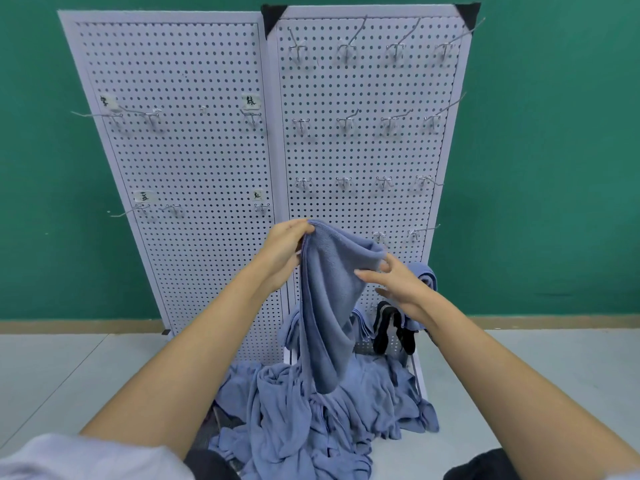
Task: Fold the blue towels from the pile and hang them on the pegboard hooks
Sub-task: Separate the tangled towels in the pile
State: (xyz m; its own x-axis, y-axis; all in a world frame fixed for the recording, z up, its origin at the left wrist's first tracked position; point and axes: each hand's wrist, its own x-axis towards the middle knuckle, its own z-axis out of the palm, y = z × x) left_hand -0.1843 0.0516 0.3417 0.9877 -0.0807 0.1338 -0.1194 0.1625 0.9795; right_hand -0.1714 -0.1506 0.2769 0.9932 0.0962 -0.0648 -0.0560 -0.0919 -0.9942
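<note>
I hold one blue towel [327,306] up in front of the pegboard. My left hand [282,252] pinches its top corner. My right hand [398,285] is at the towel's right edge, thumb and fingers spread and touching the cloth; a firm grip is not visible. The towel hangs down to the pile of blue towels [311,420] on the floor below. Two white pegboard panels [194,161] stand against the wall with several metal hooks [391,121]. A folded blue towel [424,271] hangs on a low hook behind my right hand.
Dark items [393,327] hang low on the right panel beside other blue cloth [360,322]. Paper labels [143,195] mark hooks on the left panel. Green wall behind, pale floor [69,375] on both sides of the pile.
</note>
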